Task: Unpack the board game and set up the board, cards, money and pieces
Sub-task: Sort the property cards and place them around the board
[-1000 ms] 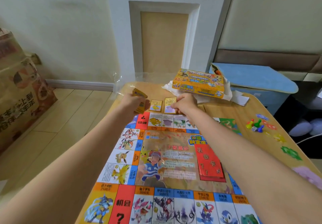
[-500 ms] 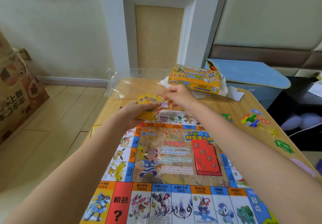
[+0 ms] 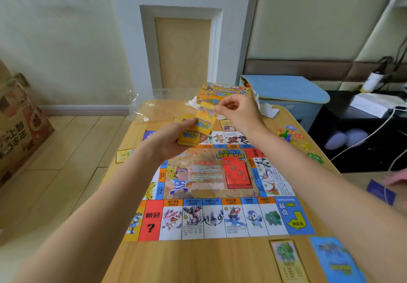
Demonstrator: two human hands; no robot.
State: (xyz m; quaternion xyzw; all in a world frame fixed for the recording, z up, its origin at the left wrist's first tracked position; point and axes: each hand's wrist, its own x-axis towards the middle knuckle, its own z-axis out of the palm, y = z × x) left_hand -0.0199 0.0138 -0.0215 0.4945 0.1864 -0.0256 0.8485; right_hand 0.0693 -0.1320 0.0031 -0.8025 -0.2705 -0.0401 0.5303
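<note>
Far left: brown printed carton (image 3: 15, 126) on the floor against the wall. Table's left edge (image 3: 132, 141) has one yellow card (image 3: 123, 156) lying flat, clear plastic wrap (image 3: 141, 108) at the far corner. Left hand (image 3: 174, 139) grips a yellow card deck (image 3: 189, 137), thumb on top, held above the board's far edge. Right hand (image 3: 237, 112) pinches a single yellow card (image 3: 206, 117) between thumb and forefinger, its lower end overlapping the deck. Board (image 3: 211, 194) lies open and flat mid-table; red card stack (image 3: 237, 172) on its centre. Game box (image 3: 222, 94) behind the hands. Coloured pawns (image 3: 284, 135) right of the board. Near right: yellow-framed card (image 3: 286, 260), blue card (image 3: 337, 260) just beside it.
</note>
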